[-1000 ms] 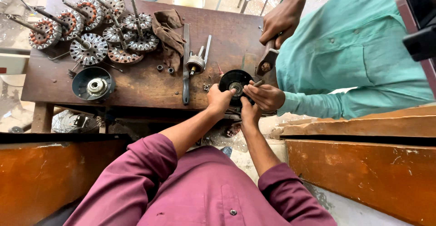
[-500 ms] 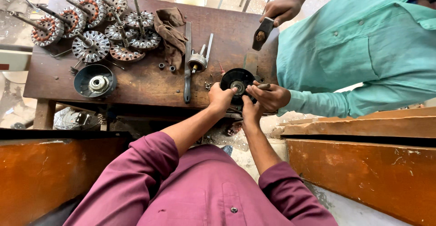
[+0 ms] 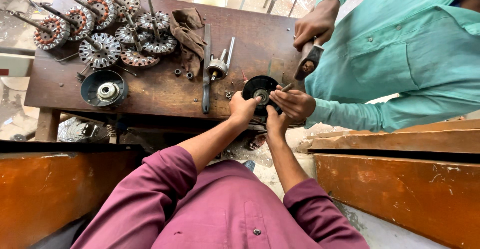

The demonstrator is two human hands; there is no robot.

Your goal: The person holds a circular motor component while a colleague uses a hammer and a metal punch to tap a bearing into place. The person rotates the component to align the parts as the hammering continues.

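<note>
Wooden and dark brown, the workbench takes up most of the view, with the person in maroon sleeves leaning over its near edge. Across it stands a co-worker in a teal shirt, one hand gripping a hammer held above the bench, the other hand pinching a thin metal pin against the black round motor cover. That cover sits at the bench's near edge, between the person's hands. At the far left lies a cluster of motor stators with shafts, a brown rag just beside them. A black housing with a bearing rests nearer. The left hand has its fingers curled on the cover's left rim; the right hand clamps its lower right rim.
</note>
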